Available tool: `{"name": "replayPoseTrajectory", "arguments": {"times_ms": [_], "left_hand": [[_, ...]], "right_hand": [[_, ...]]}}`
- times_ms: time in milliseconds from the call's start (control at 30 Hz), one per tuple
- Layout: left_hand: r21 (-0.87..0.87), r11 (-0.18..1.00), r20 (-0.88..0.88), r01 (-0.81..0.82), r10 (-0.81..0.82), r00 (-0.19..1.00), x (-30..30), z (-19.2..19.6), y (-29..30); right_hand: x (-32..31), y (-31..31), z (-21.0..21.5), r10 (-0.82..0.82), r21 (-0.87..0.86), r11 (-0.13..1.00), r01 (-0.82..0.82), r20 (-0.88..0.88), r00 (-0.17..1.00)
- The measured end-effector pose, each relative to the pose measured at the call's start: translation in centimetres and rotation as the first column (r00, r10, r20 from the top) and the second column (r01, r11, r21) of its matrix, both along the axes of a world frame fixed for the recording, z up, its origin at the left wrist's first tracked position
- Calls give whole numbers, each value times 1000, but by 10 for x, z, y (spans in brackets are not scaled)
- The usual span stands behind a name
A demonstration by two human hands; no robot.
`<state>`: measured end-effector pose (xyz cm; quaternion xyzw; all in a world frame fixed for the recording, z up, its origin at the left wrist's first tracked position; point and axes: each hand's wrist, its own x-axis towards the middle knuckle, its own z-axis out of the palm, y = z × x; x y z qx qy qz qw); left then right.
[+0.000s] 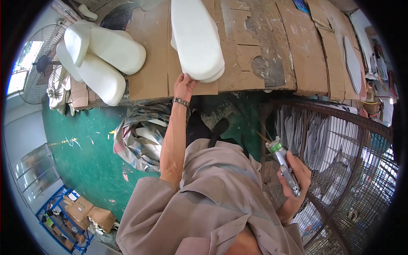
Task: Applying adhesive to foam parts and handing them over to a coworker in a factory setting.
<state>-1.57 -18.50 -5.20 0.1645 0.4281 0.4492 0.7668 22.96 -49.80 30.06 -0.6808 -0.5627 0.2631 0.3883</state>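
My left hand (pixel 185 86) is closed on the near rounded end of a long white smooth sole-shaped piece (pixel 196 40), fingers on its edge and underside. This piece lies on the cardboard-covered bench, and a second white layer shows under it. In my right hand (pixel 296 174) is a silver hand tool with a green collar (pixel 287 168), held out to the right, away from the bench. A thin tip points up and left from the tool's head. Several similar white pieces (pixel 102 57) are heaped at the bench's left end.
Worn cardboard (pixel 148 55) covers the bench (pixel 272 63). A flat white sole shape (pixel 352 63) lies at its right end. A wire-mesh rack (pixel 327 144) stands close on my right. Crumpled cloth (pixel 138 136) lies on the green floor (pixel 85 153). A fan (pixel 42 63) is far left.
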Motion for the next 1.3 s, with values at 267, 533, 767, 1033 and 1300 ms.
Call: {"name": "replayPoseTrajectory", "arguments": {"times_ms": [267,533,767,1033,1300], "left_hand": [[-4,999,48,-46,47,998,-2,3,-1],[32,999,48,-30,28,998,-2,20,6],[42,997,-21,-70,71,997,12,57,27],[247,935,230,-253,197,953,-1,127,66],[379,824,231,-420,356,906,-91,129,181]], "right_hand": [[6,-6,4,-19,-71,997,24,73,997],[-3,38,1,-140,61,989,131,189,972],[-23,80,2,-168,4,986,168,21,986],[-47,125,-6,-96,-35,995,95,-8,995],[-74,179,-7,58,-93,994,-50,79,995]]}}
